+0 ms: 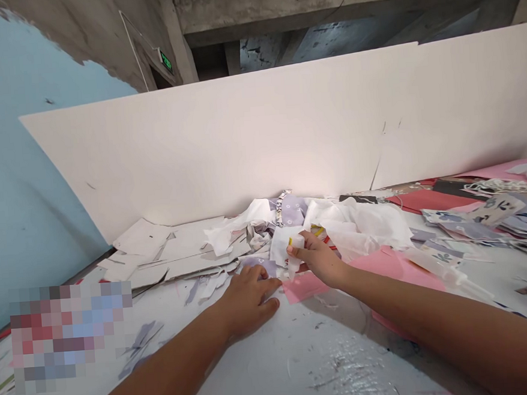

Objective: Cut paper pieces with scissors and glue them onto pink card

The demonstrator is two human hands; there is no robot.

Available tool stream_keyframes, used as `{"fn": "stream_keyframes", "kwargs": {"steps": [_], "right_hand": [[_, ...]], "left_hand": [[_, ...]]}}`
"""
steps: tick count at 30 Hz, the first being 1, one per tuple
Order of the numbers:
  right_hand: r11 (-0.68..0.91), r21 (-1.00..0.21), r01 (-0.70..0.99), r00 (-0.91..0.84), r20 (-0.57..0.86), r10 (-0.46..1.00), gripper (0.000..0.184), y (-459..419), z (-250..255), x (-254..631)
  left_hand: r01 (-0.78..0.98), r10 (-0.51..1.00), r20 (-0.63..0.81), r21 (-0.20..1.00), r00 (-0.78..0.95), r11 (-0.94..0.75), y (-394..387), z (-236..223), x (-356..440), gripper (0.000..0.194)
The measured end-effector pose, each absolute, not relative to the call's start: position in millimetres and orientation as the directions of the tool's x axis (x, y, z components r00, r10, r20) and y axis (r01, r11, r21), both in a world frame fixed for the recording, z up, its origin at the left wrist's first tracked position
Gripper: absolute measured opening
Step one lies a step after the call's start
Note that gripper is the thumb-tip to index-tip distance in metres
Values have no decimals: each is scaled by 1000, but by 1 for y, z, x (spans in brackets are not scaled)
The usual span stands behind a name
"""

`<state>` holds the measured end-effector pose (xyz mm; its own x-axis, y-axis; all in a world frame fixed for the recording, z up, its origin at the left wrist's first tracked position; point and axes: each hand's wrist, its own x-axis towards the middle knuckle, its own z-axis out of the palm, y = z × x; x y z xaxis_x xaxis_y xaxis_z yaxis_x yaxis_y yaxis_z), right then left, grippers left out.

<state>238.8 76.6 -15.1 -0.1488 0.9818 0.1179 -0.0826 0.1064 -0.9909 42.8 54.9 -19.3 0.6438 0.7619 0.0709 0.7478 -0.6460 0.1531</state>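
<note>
My right hand [322, 256] grips a small white glue bottle [296, 246], its narrow tip pointing down over the edge of a pink sheet [306, 286]. To its left, my left hand [250, 298] rests low over the table with fingers spread, beside a piece of purple patterned fabric [255, 262]. The fingertips partly cover that fabric, so I cannot tell whether they press on it. Just beyond both hands lies a lilac fabric piece [294, 210] with a printed ruffled strip along its side.
White thin cloth or paper [367, 220] is heaped behind my right hand. Grey cardboard pieces [160, 262] lie at the left. A clear plastic bottle with a nozzle [444, 272] lies by my right forearm. Patterned scraps [494, 211] cover the right side. A white board [242, 145] stands behind.
</note>
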Motion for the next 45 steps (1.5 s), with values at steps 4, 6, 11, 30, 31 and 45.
{"fn": "stream_keyframes", "kwargs": {"steps": [4,6,11,30,31,45], "right_hand": [[107,-991,-77,-138,117,983,22,75,-15,236],[109,-991,-73,-136,118,984,21,75,-16,234],[118,-991,-69,-127,126,984,23,76,-19,231],[149,-970,192,-98,132,986,19,80,0,261],[147,-966,214,-97,129,987,19,81,2,264],[136,-919,371,-122,97,988,20,91,0,283]], "left_hand": [[748,762,75,147,644,-647,54,-19,43,32],[747,761,75,149,645,-648,55,-19,43,32],[738,752,81,145,655,-659,57,-21,43,31],[748,764,71,163,642,-644,56,-20,42,31],[747,763,70,166,642,-644,56,-20,42,31],[751,770,54,189,635,-633,57,-20,42,35]]}}
